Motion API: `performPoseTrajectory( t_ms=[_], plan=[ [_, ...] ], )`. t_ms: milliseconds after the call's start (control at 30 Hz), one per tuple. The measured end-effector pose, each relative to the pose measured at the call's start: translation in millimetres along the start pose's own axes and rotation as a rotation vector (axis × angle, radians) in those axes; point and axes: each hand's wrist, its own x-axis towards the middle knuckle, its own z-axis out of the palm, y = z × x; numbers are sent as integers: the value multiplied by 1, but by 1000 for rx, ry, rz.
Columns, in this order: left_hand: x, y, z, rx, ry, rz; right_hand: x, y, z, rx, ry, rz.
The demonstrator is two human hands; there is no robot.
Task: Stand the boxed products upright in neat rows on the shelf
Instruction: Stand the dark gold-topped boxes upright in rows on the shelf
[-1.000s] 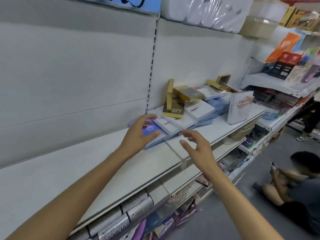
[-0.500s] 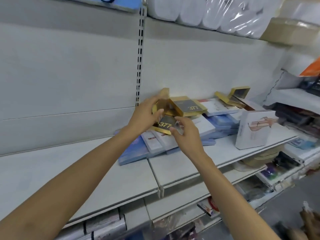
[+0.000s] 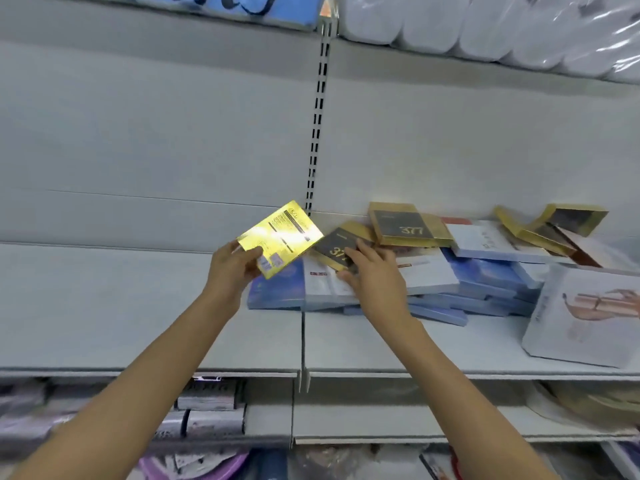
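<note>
On the shelf (image 3: 138, 323), left hand (image 3: 230, 268) grips a gold box (image 3: 282, 237); right hand (image 3: 374, 275) grips another "377" box (image 3: 334, 249).

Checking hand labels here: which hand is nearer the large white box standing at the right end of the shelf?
Right. The right hand rests on the box pile left of the white box; the left hand is farther left, holding a gold box.

White rolls wrapped in clear plastic (image 3: 502, 32) sat on the top ledge at the right, beside a blue sign with dark lettering (image 3: 221, 6) on the left. A slotted metal upright (image 3: 317, 123) ran down the pale back panel (image 3: 145, 133). Below, the lower tier held silver-labelled packs (image 3: 207, 398), purple items (image 3: 194, 462) and a tan, rounded object (image 3: 588, 407)
</note>
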Motion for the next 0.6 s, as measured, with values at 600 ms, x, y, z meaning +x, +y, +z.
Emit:
performPoseTrajectory(
  t_ms=[600],
  plan=[
    [-36, -13, -50, -509, 94, -268, 3, -27, 10, 980, 16, -46]
  ],
)
